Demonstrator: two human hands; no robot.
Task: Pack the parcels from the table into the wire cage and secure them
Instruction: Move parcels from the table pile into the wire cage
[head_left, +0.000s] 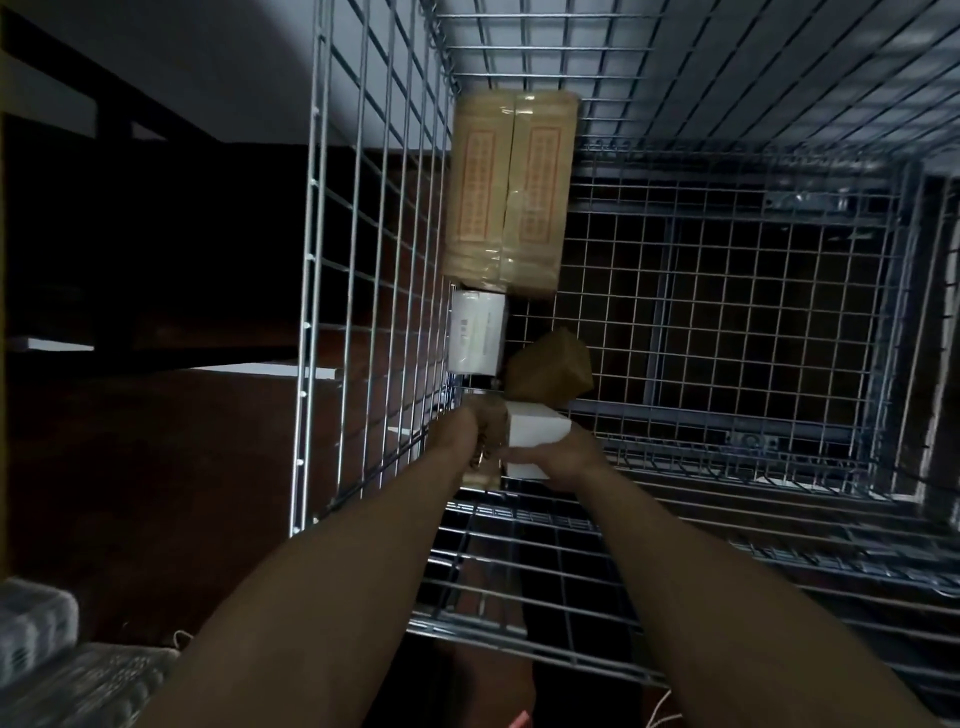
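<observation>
**Parcels line left wall of wire cage (374, 291)**

A large taped brown box (509, 192), a white box (478, 332) and a small brown box (550, 371), tilted, sit along the cage's left mesh. The mesh floor to their right lies open. Both arms reach in. The right grip (563, 457) holds a white parcel (535, 428) from beneath, and the left grip (454, 439) curls round a taped brown parcel (488, 441) touching it.

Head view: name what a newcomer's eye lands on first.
The big tan taped parcel against the left wall of the wire cage stands out first. Nearer, the left hand and right hand grip a small tan packet and a white box side by side, beside a second white box and a brown parcel.
</observation>
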